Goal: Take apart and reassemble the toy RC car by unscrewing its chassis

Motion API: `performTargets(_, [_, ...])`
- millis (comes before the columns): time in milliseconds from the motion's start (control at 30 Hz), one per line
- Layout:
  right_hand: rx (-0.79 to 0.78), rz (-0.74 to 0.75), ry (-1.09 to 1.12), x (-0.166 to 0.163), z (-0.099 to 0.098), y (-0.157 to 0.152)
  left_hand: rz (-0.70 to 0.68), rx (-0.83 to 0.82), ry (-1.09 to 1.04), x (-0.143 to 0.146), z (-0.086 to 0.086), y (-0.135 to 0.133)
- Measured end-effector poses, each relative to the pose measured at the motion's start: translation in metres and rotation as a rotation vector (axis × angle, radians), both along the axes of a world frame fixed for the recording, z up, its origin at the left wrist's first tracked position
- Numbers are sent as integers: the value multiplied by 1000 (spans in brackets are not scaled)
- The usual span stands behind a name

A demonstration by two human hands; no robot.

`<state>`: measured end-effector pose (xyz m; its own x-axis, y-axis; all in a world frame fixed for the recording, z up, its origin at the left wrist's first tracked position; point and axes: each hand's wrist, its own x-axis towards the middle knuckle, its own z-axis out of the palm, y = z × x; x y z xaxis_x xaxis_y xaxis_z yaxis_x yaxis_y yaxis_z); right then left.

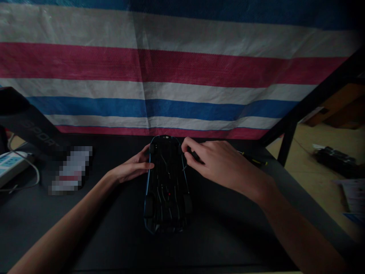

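A black toy car with blue edges (167, 186) lies upside down on the dark table (114, 236), underside and wires showing. My left hand (134, 167) rests against the car's left side near its far end, thumb along the edge, fingers partly curled on the body. My right hand (216, 160) is at the car's far right corner, fingers bent and pinched at a wheel or small dark part there; what is in the pinch I cannot make out. A thin tool with a yellow-marked handle (255, 160) lies just behind my right hand.
A striped red, white and blue tarp (171, 76) hangs behind the table. A black box (28, 125), a blurred-out card (71, 169) and a white power strip with cable (10, 165) sit at left. A black table leg (285, 146) and floor clutter (333, 158) are at right.
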<state>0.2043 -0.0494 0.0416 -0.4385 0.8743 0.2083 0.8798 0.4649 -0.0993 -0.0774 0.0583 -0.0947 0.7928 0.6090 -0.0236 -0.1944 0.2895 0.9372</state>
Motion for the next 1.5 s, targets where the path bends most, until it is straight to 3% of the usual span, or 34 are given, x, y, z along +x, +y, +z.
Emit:
performTargets(167, [-25, 166, 117, 7, 1, 4, 10, -1, -8, 1, 1, -2])
performTargets(400, [-13, -9, 0, 4, -4, 5, 13, -17, 3, 1, 2, -2])
performTargets(600, [-43, 70, 74, 2, -2, 2, 0, -3, -21, 2, 3, -3])
performTargets(767, [7, -61, -14, -4, -3, 1, -18, 4, -35, -1, -4, 0])
performTargets(967, [-44, 61, 91, -4, -4, 0, -3, 0, -31, -1, -5, 1])
performTargets(1167, [13, -84, -49, -5, -5, 2, 24, -31, -12, -1, -5, -1])
performTargets(1367, [-50, 93, 122, -2, 0, 0, 26, -40, -8, 0, -1, -3])
performTargets(1500, [-19, -1, 30, -3, -6, 1, 22, -35, 8, -1, -1, -2])
